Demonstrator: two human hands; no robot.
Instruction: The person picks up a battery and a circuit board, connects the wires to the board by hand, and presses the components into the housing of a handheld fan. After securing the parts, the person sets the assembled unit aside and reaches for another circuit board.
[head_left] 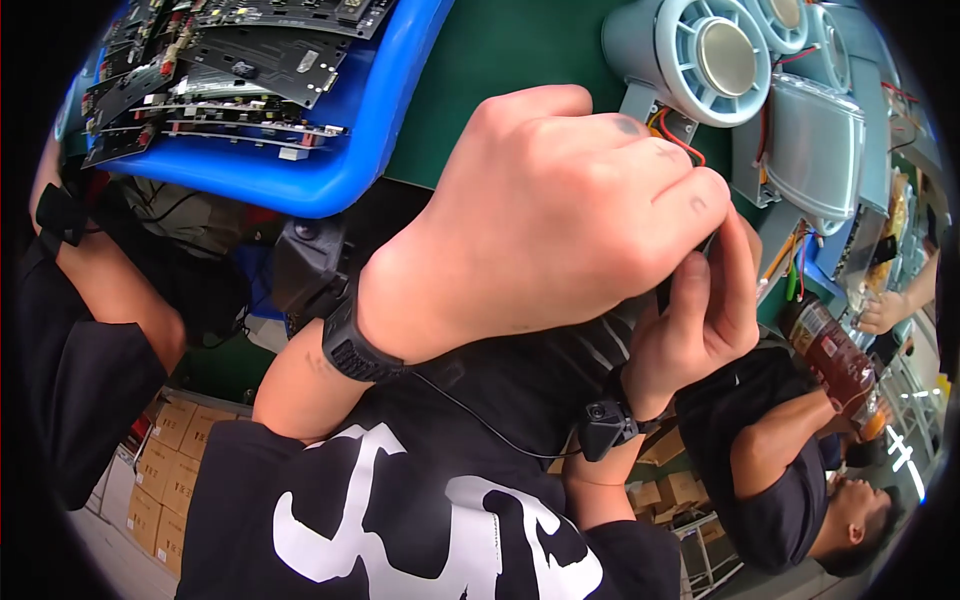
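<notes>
My left hand [570,205] fills the middle of the view, its back toward me and its fingers curled in. Close against it on the right is my right hand [705,325], thumb and fingers bent together in a pinch. The fingertips of both hands meet, and the left hand covers most of that spot. A small dark patch shows between them, too little to name. On my left wrist is a black strap [355,345] with a small device [310,265]; a similar device [605,425] sits on my right wrist.
A blue tray [385,95] of black circuit boards [270,60] stands on the green table [475,60] at far left. Light-blue fan-like round units [690,55] with wires crowd the far right. A person on the right holds a bottle [830,350]; another person's arm [120,275] is at left.
</notes>
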